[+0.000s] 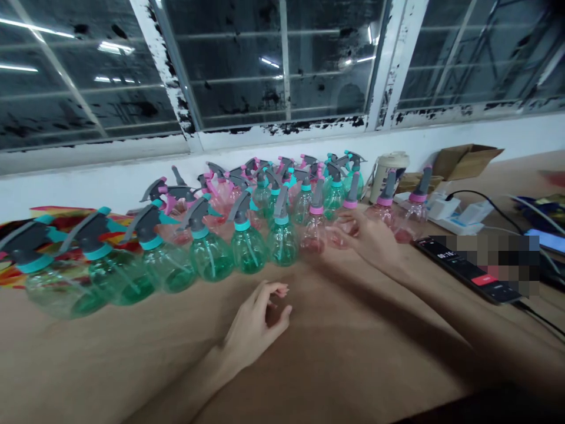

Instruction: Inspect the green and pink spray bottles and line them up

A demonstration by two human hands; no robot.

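My right hand [373,240] is at the front row, its fingers around the lower body of a pink spray bottle [352,204] with a grey trigger head, which stands upright among the others. My left hand [256,324] hovers over the bare tabletop, fingers loosely curled and thumb apart, holding nothing. Beside the gripped bottle stand another pink spray bottle [316,227] on the left and a pink one [385,203] on the right. A green spray bottle [283,241] with a turquoise collar continues the row leftward, followed by several more green ones.
Behind the front row, more green and pink bottles crowd toward the windowed wall. A phone [463,268] lies at the right, near a power strip [459,213] with cables. An open cardboard box [468,162] and a pale cup-like container [388,168] stand at the back right.
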